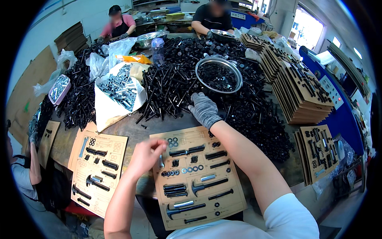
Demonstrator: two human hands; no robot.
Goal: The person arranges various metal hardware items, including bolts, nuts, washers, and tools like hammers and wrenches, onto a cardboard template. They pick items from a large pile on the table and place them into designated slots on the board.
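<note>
Card (232,205): print unreadable, past table's (137,133) near edge
Left grip (149,154): blurred; apart or together, I can't tell
Right grip (205,110): at black bolts (171,89), likewise
Bowl (221,92): just beyond

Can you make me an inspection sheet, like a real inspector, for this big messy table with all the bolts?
Surface: dark, worn table, mostly covered.
Things being worked on: cardboard sheet nearest the person, with black bolts and washers in rows.
Clutter: heap of dark bolts; round metal bowl on it; white bag with silver tubes.
Hands: bare left hand over the sheet's upper left; gloved right hand at the heap's near edge. Cannot tell whether either holds anything.
Cables: nothing seen.
Surroundings: two people across the table; another at left; blue machine at right.
</note>
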